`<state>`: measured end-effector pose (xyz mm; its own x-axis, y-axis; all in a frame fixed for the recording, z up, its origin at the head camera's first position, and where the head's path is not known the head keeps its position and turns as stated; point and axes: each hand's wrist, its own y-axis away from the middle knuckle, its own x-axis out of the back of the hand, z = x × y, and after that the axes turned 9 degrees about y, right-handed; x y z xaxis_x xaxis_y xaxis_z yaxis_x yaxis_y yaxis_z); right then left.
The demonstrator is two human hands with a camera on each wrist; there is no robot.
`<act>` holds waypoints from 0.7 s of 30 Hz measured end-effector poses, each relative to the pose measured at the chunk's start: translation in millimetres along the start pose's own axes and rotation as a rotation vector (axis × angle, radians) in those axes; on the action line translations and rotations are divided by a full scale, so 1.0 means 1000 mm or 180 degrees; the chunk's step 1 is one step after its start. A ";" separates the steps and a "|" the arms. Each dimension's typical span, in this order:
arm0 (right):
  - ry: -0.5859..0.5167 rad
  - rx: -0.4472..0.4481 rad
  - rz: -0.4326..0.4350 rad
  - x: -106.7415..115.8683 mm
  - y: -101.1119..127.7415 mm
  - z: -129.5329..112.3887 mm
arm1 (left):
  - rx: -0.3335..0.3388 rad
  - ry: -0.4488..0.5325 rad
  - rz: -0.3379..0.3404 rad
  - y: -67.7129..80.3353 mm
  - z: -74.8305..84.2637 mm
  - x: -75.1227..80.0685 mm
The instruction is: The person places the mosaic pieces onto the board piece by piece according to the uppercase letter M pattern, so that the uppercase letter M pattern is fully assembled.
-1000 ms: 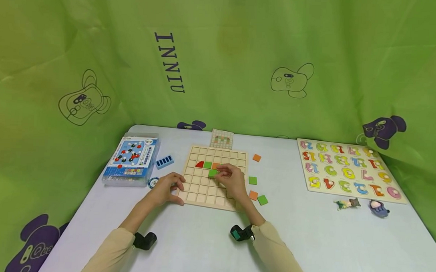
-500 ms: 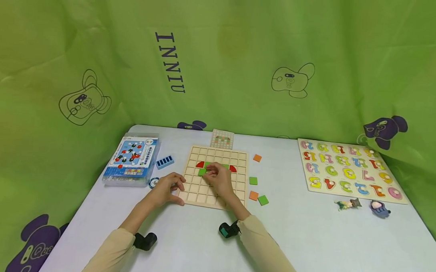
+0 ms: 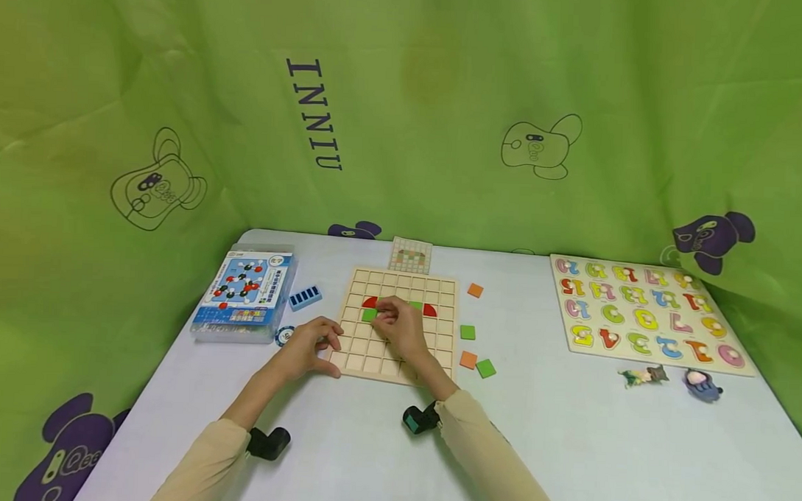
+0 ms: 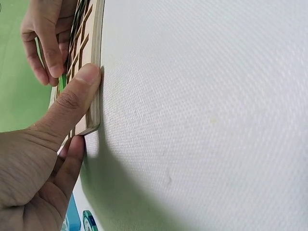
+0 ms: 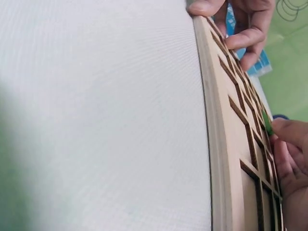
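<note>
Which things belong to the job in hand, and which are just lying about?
Likely job things:
grid board, held by left hand
green tile, pinched by right hand
red quarter-rounds
pattern card
loose green tiles
loose orange tiles

Likely lying about:
molecule-picture box
blue block
round chip
number board
two figurines

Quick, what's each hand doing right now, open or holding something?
Left hand: closed, gripping the wooden grid board at its near left corner.
Right hand: closed, pinching a green tile at the board.
</note>
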<state>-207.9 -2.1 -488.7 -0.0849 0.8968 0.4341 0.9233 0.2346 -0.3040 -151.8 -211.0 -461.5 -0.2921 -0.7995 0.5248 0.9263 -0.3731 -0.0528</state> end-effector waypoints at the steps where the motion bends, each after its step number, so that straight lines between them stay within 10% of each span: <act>1: -0.0048 -0.0017 -0.0002 0.000 0.000 0.000 | 0.0000 -0.0007 -0.0004 0.000 0.000 0.000; 12: -0.0426 -0.0140 -0.0272 0.010 0.002 -0.003 | -0.0015 -0.0032 0.0030 -0.001 0.001 0.000; 21: -0.0519 -0.0415 -0.0061 0.064 0.005 0.004 | -0.0008 -0.0026 0.0056 0.000 0.001 0.000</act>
<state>-209.8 58.0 -465.7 -0.1528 0.9440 0.2925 0.9607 0.2113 -0.1801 -150.9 -210.4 -460.4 -0.2738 -0.8021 0.5308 0.9307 -0.3602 -0.0642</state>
